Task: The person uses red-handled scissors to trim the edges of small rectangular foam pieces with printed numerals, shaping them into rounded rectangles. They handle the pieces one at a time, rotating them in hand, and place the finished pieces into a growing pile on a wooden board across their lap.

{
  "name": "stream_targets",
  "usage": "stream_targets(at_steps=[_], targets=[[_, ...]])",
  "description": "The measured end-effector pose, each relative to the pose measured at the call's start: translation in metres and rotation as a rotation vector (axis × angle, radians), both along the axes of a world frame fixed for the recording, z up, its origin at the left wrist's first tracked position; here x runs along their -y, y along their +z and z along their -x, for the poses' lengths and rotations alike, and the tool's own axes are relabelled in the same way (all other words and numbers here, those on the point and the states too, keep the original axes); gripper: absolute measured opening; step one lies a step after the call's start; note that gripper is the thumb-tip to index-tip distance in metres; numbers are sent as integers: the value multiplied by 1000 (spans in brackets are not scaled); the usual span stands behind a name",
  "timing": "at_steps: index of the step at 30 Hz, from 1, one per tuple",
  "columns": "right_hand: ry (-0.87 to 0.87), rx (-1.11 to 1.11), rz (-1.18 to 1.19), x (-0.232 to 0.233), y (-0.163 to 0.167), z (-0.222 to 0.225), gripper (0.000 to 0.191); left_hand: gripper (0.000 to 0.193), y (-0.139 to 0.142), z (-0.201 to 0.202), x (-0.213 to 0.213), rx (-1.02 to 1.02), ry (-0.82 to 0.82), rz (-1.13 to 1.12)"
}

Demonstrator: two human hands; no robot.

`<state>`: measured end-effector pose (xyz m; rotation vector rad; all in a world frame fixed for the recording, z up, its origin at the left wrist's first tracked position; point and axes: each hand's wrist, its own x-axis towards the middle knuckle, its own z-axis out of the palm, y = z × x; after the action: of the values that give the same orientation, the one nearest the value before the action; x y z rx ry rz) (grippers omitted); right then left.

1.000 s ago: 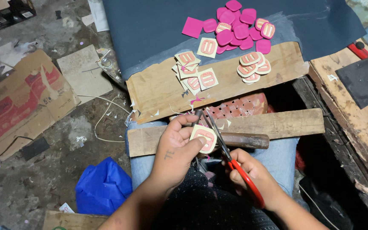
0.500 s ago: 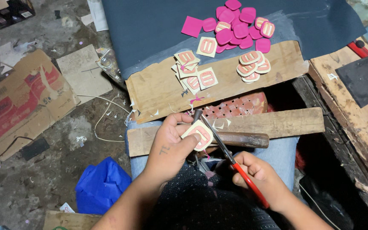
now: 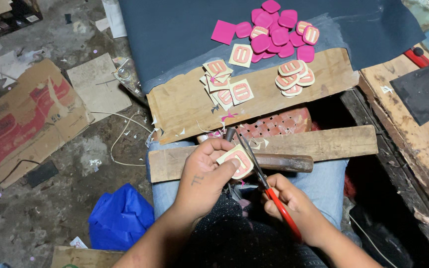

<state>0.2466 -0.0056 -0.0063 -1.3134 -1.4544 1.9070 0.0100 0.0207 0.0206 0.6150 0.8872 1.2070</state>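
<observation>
Mid-trim, the left hand (image 3: 205, 171) pinched a cream-and-pink patch (image 3: 237, 160) over the lap plank (image 3: 294, 146).
Right hand (image 3: 286, 201), fingers clamped on red-handled scissors (image 3: 261, 178), worked its edge; turning the patch for the following side looked due.

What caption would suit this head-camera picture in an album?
Left hand holds a cream-and-pink patch while right hand trims it with red-handled scissors.

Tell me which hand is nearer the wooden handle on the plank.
Right. The right hand, gripping the red scissors, sits just below the handle. The left hand holds a patch off the handle's left end, slightly farther.
</observation>
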Motion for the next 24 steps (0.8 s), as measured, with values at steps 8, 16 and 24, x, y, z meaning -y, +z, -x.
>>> stream_targets(at_steps=[8, 16, 24], targets=[[-82, -26, 194, 5, 0, -8, 28, 27, -3, 5, -2, 72, 0, 10], [-33, 10, 104, 3, -4, 0, 31, 36, 4, -2, 0, 29, 107, 47], [17, -52, 35, -3, 2, 3, 37, 45, 7, -1, 2, -89, 12, 27]])
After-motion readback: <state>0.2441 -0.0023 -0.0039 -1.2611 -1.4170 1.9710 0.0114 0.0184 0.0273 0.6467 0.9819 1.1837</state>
